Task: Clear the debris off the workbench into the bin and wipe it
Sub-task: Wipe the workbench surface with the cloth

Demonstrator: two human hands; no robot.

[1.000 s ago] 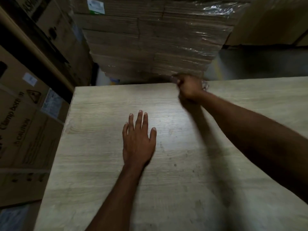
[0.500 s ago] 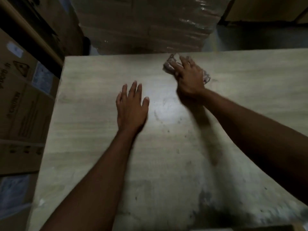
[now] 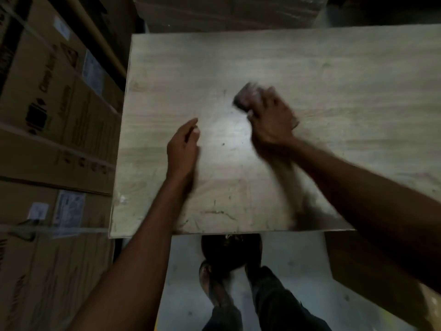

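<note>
The pale wood-grain workbench [image 3: 334, 75] fills the middle of the head view. My right hand [image 3: 272, 120] presses a crumpled cloth [image 3: 244, 96] onto the bench near its centre; the cloth sticks out beyond my fingers and is blurred by motion. My left hand [image 3: 182, 146] rests on its edge on the bench to the left, fingers together, holding nothing. Small dark specks [image 3: 223, 144] and smudges dot the surface between my hands and near the front edge. A dark round bin [image 3: 229, 254] sits on the floor just below the bench's front edge.
Stacked cardboard boxes [image 3: 55, 120] stand close along the left side. Wrapped cartons [image 3: 226, 10] stand behind the bench. My legs and feet [image 3: 238, 295] are on the grey floor under the front edge. A brown box [image 3: 372, 278] sits at lower right.
My right hand has dragged the cloth from the far edge toward the centre. My left hand has turned from flat onto its edge. The view has tipped down, showing the front edge, bin and feet.
</note>
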